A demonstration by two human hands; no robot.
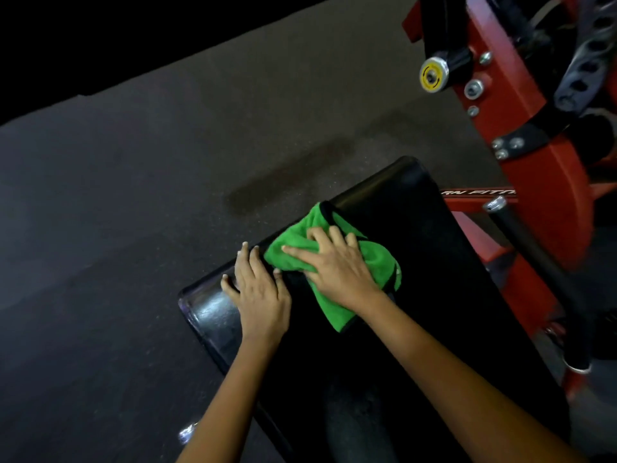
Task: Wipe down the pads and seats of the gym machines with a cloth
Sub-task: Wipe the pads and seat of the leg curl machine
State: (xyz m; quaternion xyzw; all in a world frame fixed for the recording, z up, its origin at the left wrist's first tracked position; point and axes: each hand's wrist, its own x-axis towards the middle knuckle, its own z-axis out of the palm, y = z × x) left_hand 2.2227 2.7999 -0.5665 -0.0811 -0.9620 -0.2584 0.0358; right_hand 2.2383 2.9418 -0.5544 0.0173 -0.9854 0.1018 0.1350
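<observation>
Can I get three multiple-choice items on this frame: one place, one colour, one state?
1. Where does the crumpled green microfibre cloth lie?
A. on the speckled rubber floor
B. on the black vinyl bench pad
C. on the red steel frame

2. What colour is the round knob cap beside the frame?
A. yellow
B. blue
C. white

3. What is the left hand doing?
A. gripping the cloth
B. hanging at the person's side
C. resting flat on the pad's edge

Answers:
1 B: the cloth sits on the black vinyl bench pad under the right hand.
2 A: the round knob cap by the red steel frame is yellow.
3 C: the left hand lies with straight fingers beside the cloth.
</observation>
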